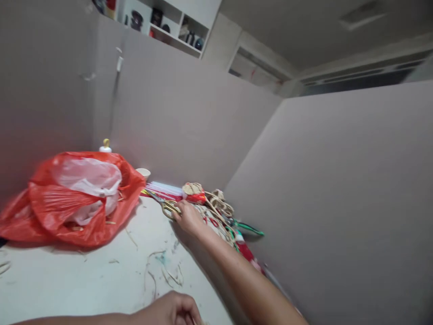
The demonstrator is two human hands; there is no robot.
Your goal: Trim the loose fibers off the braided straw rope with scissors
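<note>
My right hand (188,217) reaches over the far side of the white table, its fingers closed on the gold handle of the scissors (168,208). The blades point left, toward some pale sticks (164,188). At the bottom edge my left hand (174,309) has curled fingers around a small bit of something pale, mostly cut off by the frame. Loose thin strings (152,274) lie on the table between my left hand and the red bag.
A red plastic bag (50,203) with a white one inside covers the table's left. Behind it stand a white cup (144,172) and a bottle. Coiled cord (221,206) and green-handled pliers (248,228) lie at right, beside grey partitions (189,117).
</note>
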